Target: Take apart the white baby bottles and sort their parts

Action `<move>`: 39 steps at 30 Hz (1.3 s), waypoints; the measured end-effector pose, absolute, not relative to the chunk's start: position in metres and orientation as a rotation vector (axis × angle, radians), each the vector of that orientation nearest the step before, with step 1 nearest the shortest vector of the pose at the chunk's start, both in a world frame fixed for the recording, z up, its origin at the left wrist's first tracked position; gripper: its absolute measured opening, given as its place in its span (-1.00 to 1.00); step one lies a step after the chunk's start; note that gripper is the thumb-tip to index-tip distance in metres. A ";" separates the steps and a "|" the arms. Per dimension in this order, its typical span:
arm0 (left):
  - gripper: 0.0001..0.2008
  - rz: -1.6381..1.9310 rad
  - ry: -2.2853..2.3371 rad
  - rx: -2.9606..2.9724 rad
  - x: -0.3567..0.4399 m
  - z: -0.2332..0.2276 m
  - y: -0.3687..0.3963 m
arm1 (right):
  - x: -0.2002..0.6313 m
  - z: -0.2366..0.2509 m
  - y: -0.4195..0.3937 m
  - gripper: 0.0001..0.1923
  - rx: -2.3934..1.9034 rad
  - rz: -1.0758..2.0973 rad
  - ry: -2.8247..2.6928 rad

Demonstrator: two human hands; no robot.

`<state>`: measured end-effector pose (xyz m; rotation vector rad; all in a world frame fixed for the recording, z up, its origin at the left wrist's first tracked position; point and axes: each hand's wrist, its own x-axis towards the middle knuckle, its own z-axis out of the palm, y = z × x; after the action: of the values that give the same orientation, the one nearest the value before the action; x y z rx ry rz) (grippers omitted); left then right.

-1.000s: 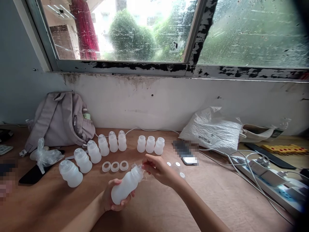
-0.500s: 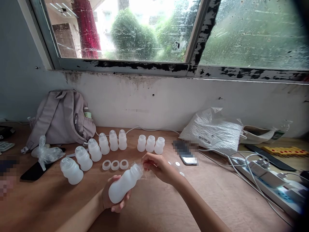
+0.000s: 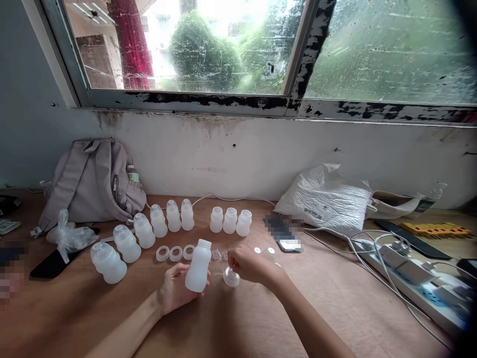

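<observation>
Head view, looking down over a brown wooden tabletop (image 3: 335,308) set against a white wall under a rain-streaked window (image 3: 238,49).

Near the front edge, around the middle, the left hand (image 3: 175,291) is closed around the lower half of a milky white plastic bottle (image 3: 198,266). The bottle stands upright, its open threaded neck uncovered. Just to its right, the right hand (image 3: 251,263) pinches a small clear teat (image 3: 231,277) between the fingertips, holding it low over the tabletop beside the bottle, not touching it. The two hands are apart, with the bottle between them.

Behind the hands, three white rings (image 3: 176,253) lie in a short row, and a few small clear parts (image 3: 219,256) lie just right of them. Farther back, a curved line of six capped bottles (image 3: 143,231) runs toward the left edge, and three open short bottles (image 3: 230,221) stand close together near the wall.

At the back left, a beige backpack (image 3: 93,181) leans on the wall, with a knotted clear plastic bag (image 3: 70,238) in front of it. At the back right lies a crumpled white plastic sack (image 3: 328,199). Along the right edge, a white power strip (image 3: 417,273) sits with plugs and tangled cables, and a yellow strip (image 3: 434,229) lies behind it.
</observation>
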<state>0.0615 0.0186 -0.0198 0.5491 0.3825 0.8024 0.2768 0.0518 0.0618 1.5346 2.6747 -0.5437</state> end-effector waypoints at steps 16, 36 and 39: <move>-0.60 1.398 1.412 1.712 0.073 -0.024 0.005 | 0.237 0.045 0.043 -0.89 1.872 -0.746 3.237; -0.60 1.090 1.595 2.373 0.047 -0.045 0.026 | 0.187 0.061 0.141 -0.91 1.792 0.332 3.050; -0.59 1.048 1.571 2.454 0.048 -0.046 0.024 | 0.183 0.055 0.150 -0.92 1.814 0.358 3.003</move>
<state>0.0484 0.0237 -0.0460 2.4543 1.5713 1.0482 0.1831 0.1501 0.0547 1.8139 3.0033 0.3577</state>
